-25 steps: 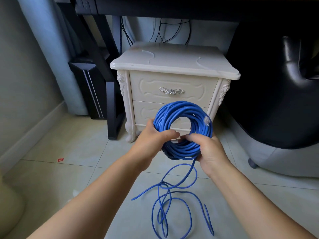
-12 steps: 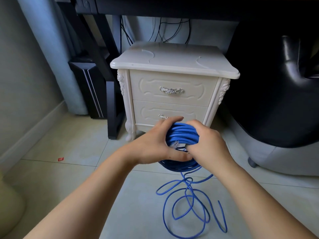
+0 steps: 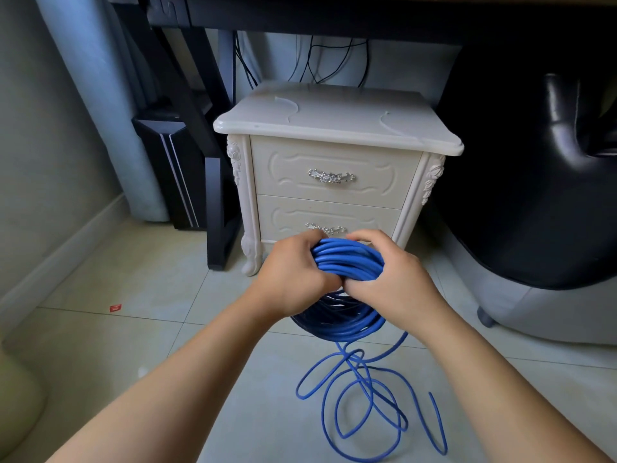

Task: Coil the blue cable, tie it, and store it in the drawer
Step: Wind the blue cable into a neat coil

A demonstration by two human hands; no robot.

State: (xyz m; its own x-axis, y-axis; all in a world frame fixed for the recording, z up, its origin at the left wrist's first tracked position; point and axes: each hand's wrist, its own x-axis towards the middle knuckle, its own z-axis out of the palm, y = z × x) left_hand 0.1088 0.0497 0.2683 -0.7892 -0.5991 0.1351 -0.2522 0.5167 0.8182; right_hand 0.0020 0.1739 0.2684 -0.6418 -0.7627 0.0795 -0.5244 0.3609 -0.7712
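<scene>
Pale tiled floor (image 3: 100, 355) under a dark desk (image 3: 334, 15), with a cream nightstand (image 3: 337, 125) at the far side.

The nightstand has 2 closed drawers, the upper drawer (image 3: 287, 172) and the lower drawer (image 3: 287, 215), each with a silver handle. Left of it stand a black desk leg (image 3: 217, 208) and a black computer tower (image 3: 163, 168). To its right is a black chair (image 3: 534, 195). Black wires (image 3: 314, 61) hang against the far wall, and a small red scrap (image 3: 115, 308) lies on the tiles at left. In front of the nightstand, the left hand (image 3: 293, 279) and right hand (image 3: 394, 282) are close together. Each has its fingers curled round the coiled blue cable (image 3: 347, 262), which is held above the floor. Its loose length (image 3: 367, 412) trails down in loops on the near tiles.
</scene>
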